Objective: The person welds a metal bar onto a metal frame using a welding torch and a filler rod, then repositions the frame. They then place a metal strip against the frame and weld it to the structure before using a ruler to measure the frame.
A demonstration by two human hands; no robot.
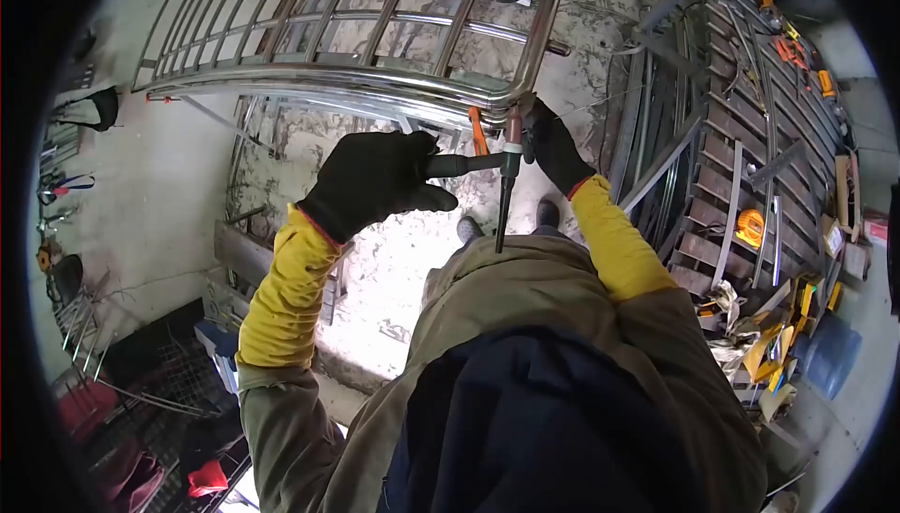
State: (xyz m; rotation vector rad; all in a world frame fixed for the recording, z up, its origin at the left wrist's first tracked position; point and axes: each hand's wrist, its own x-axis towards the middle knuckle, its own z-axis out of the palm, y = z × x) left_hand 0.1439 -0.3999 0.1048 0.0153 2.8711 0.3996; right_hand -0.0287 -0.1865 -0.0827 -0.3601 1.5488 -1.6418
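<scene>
A shiny metal tube frame [375, 74] with parallel bars spans the top of the view. My left hand [367, 180], in a black glove, is closed around the dark handle of a torch-like tool [510, 164], its thumb lying apart along the underside. The tool has a brownish upper end and a long, thin dark tip pointing down toward my body. My right hand [555, 146], also gloved, is at the tool's upper end beside the frame's bent corner; its fingertips are partly hidden. An orange clamp-like piece [478, 131] stands between the tool and the frame.
At the right is a slatted rack [717, 185] with metal bars, an orange tape measure [750, 227] and orange tools. Yellow items and a blue container [830, 356] are at the lower right. A dark mesh surface [164, 401] with a red cloth [207, 478] lies lower left.
</scene>
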